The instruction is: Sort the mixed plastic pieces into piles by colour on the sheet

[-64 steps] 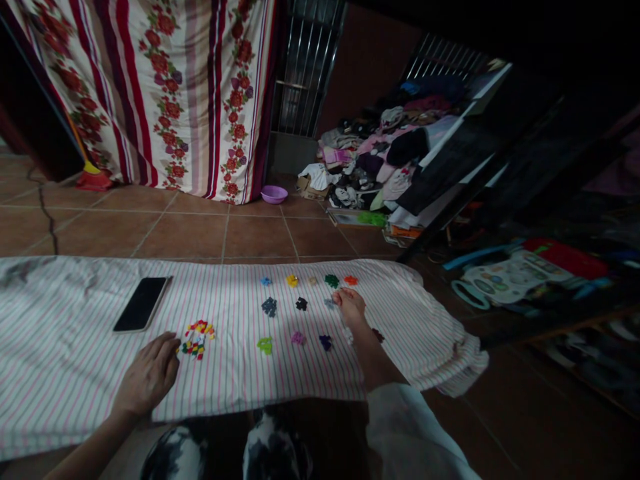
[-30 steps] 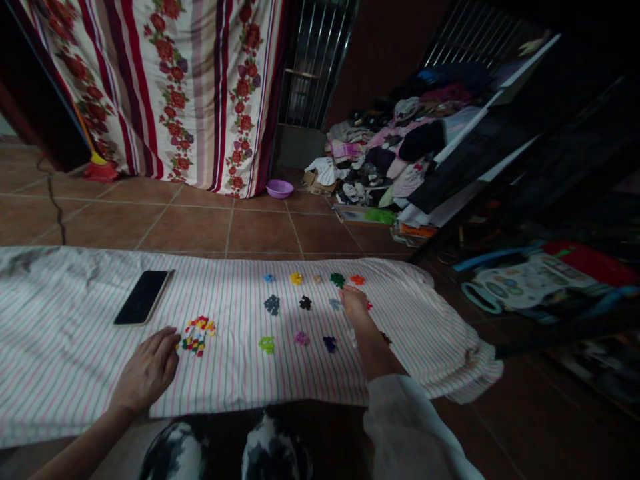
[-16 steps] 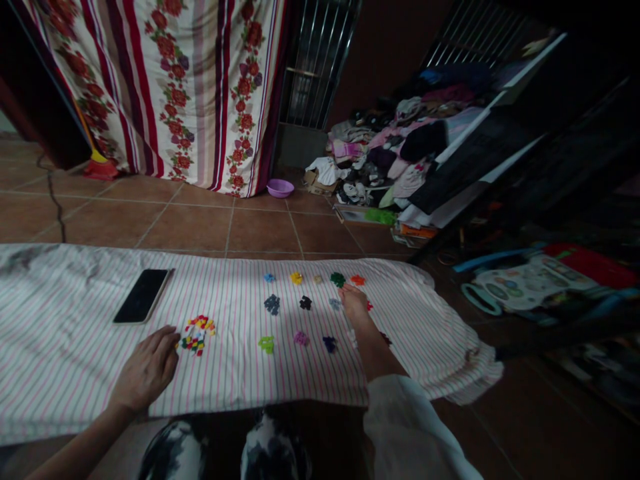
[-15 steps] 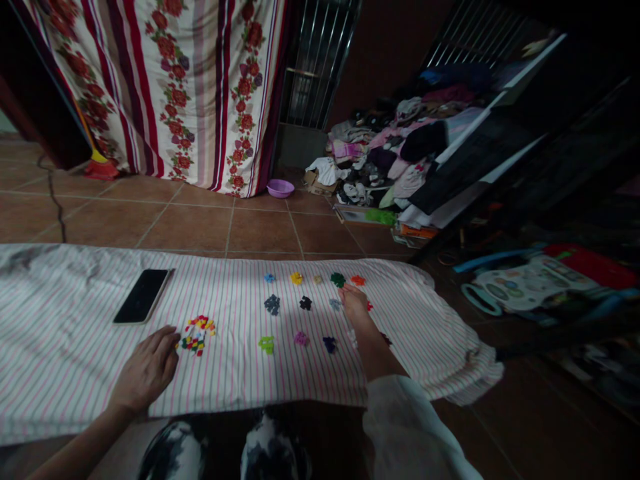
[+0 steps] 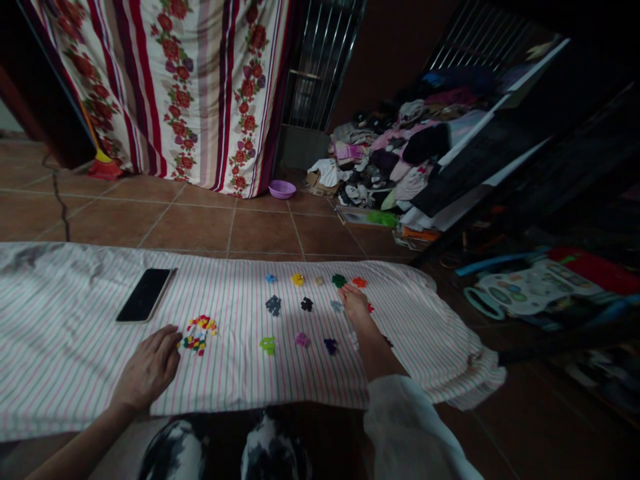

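Note:
My left hand [image 5: 153,367] lies on the striped cloth with its fingers loosely stretched, holding nothing that shows. Its fingertips are beside a mixed heap of small coloured pieces [image 5: 201,327] in red, yellow, white and green. On the other side, my right hand [image 5: 355,301] reaches to a pile of dark green pieces [image 5: 339,280]. Its fingers are pinched together at the pile's near edge; whatever is between them is too small to make out. Orange pieces [image 5: 359,282] lie just right of it, light grey-blue ones [image 5: 336,306] just left. My forearm partly covers white and red pieces.
Sorted piles stand in rows, among them yellow [image 5: 298,279], black [image 5: 307,304], lime green [image 5: 268,345] and navy [image 5: 330,346]. A phone [image 5: 144,296] lies on the cloth at left. Beyond are a purple basin [image 5: 283,189] and a heap of clothes [image 5: 380,147].
The view has shifted very slightly. Both hands stay in nearly the same places, and the piles look the same.

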Available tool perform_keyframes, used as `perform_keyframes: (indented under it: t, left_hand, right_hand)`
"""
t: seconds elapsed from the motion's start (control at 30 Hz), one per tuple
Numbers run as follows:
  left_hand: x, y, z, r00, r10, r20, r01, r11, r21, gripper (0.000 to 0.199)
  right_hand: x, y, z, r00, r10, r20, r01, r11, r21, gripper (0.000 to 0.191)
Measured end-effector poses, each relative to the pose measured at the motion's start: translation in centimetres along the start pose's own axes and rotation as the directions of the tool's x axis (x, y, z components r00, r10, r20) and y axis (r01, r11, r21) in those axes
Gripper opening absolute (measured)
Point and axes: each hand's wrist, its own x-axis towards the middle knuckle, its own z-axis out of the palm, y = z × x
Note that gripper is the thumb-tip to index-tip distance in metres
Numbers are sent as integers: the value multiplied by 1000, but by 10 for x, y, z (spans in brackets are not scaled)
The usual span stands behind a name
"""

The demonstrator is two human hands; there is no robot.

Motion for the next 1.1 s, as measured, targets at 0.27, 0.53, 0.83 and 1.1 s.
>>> perform_keyframes:
  t: [0.27,0.53,0.83,1.1]
  left_hand:
    - [-2,0,3,999,-32,-4,32,999,-20,22]
    - [0,1,1,999,-45,3,45,998,-37,22]
    - [-2,1,3,996,-86,1,86,994,-62,23]
    - [-1,2,2,996,-90,4,90,993,-77,22]
  right_hand:
    - [-10,-7,-3,993,88,-74,-90,996,-23,16]
    - [-19,-14,-3,994,78,-72,-80,996,-30,17]
    - [-20,-16,2,995,79,-67,-83,995,-47,17]
    - [-20,-18,5,998,55,-36,-57,997,-44,19]
